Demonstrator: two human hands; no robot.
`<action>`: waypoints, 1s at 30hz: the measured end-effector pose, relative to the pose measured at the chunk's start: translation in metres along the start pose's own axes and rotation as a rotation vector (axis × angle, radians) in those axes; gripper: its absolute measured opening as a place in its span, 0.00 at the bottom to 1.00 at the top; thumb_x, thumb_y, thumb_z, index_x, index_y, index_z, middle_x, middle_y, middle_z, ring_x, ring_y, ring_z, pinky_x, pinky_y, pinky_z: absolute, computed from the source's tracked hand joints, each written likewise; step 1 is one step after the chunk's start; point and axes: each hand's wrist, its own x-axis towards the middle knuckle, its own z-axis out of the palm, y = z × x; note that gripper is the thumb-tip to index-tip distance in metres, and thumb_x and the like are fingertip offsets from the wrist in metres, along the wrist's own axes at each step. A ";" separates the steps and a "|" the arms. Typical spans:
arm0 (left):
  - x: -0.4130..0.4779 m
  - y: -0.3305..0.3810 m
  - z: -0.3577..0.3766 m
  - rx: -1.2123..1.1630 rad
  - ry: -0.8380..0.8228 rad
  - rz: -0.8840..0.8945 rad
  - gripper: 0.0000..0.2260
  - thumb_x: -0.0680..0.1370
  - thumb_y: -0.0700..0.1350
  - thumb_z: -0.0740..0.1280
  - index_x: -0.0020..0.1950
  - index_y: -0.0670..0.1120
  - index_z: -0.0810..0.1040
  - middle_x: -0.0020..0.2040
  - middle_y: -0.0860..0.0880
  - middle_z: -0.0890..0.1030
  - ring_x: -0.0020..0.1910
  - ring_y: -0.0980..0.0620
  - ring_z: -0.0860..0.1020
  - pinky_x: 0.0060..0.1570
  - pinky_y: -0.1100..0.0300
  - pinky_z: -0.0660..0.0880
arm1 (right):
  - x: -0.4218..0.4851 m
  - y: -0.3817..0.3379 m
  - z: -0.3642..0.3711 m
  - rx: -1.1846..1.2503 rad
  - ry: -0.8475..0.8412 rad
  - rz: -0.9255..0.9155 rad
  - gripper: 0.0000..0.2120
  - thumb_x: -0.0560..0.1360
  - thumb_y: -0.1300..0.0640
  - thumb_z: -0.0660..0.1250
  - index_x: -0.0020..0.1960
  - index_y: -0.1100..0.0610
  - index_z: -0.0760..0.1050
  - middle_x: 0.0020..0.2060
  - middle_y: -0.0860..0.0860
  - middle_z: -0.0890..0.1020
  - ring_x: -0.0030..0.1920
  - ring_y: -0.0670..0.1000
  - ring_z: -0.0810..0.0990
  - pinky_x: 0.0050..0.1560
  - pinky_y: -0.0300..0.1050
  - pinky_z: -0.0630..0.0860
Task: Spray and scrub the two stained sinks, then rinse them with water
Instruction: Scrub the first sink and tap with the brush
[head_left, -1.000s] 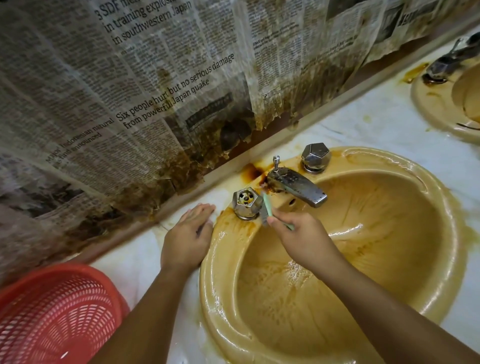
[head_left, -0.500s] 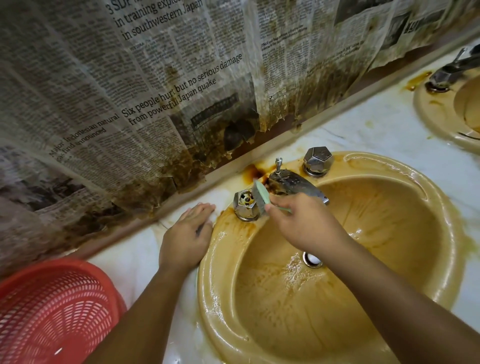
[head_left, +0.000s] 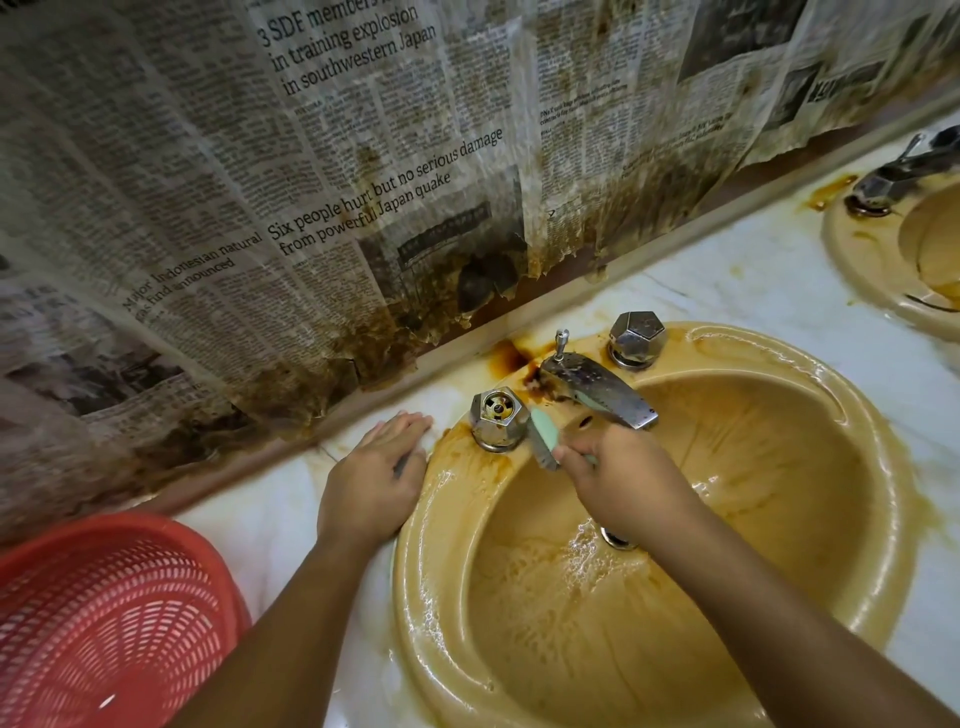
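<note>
**Item under work.** The near oval sink of mustard-yellow glazed ceramic (head_left: 431, 597) is set in the white veined marble counter (head_left: 753, 291). Its bowl is wet and streaked brown, with foam lying about the metal drain (head_left: 618, 538).

**Right hand** (head_left: 618, 478). The fingers are curled round the handle of a pale green plastic scrub brush (head_left: 543, 436). The brush head projects beyond the hand, with its long axis pointing toward the back wall. It sits in the gap between the capless chrome left tap handle (head_left: 496, 418) and the tarnished chrome spout (head_left: 597, 387). Grey bristles show along its left edge. The rust-brown stain (head_left: 506, 356) at the spout's base lies just beyond the brush tip, toward the wall. This hand is the nearer to it.

**Left hand** (head_left: 374, 483). It lies flat, palm down and fingers straight, on the counter against the sink's left rim. I can make out nothing held in it.

**Judgement.** This is the scrubbing stage, around the fittings. A short push along the brush's axis should reach the stain. The glazed ledge looks slick, so the brush may skid. The faceted chrome right tap handle (head_left: 636, 338) is hard-edged. The second yellow sink (head_left: 872, 260), far right, appears unscrubbed.

**Surroundings.** A red perforated plastic basket (head_left: 104, 623) stands at the left, and stained newspaper (head_left: 311, 182) covers the wall.
</note>
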 end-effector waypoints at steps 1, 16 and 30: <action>0.000 0.000 0.000 0.000 -0.003 -0.003 0.19 0.82 0.52 0.60 0.73 0.61 0.75 0.73 0.63 0.73 0.76 0.64 0.64 0.78 0.64 0.56 | -0.008 0.002 0.008 0.054 0.069 -0.010 0.15 0.84 0.47 0.62 0.60 0.51 0.84 0.42 0.51 0.86 0.40 0.52 0.82 0.38 0.46 0.77; 0.000 0.000 0.001 0.017 0.014 -0.016 0.18 0.83 0.49 0.62 0.72 0.61 0.76 0.73 0.64 0.73 0.76 0.63 0.65 0.76 0.65 0.57 | -0.023 0.003 0.077 0.245 0.466 -0.339 0.21 0.82 0.49 0.68 0.74 0.46 0.72 0.32 0.46 0.71 0.27 0.46 0.68 0.27 0.37 0.66; -0.001 0.002 -0.001 0.009 0.005 -0.060 0.19 0.83 0.51 0.62 0.73 0.62 0.75 0.75 0.62 0.72 0.77 0.61 0.63 0.74 0.68 0.54 | -0.005 0.006 0.052 -0.078 0.543 -0.494 0.20 0.82 0.45 0.62 0.71 0.48 0.78 0.33 0.49 0.72 0.25 0.51 0.69 0.22 0.43 0.67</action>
